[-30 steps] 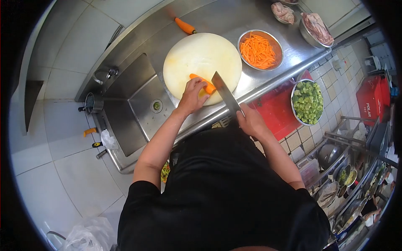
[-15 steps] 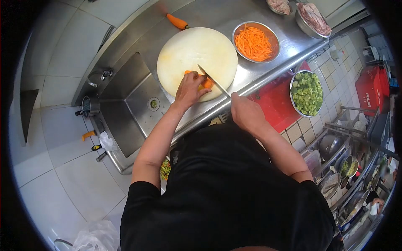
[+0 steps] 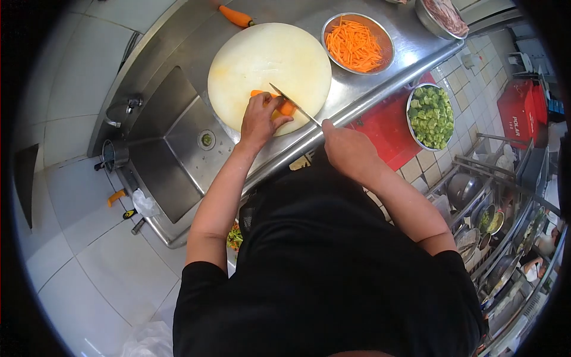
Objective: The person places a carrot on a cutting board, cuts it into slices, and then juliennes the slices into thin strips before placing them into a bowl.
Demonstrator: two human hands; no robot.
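On a thick round white cutting board, my left hand presses its bent fingers onto an orange piece of carrot. Part of that carrot is hidden under the fingers. My right hand is closed around the handle of a knife. The blade lies across the carrot just right of my left fingers, its tip pointing up and left over the board. A whole carrot rests beyond the board's far edge. To the right stands a metal bowl of carrot strips.
A steel sink with a tap lies left of the board. A bowl of chopped green vegetable stands at the right, beside a red surface. Raw meat fills a bowl at the counter's far end. Racks with pans line the right.
The whole view has shifted a little, with the counter things now higher and further left. Both hands keep their places on the carrot and the knife.
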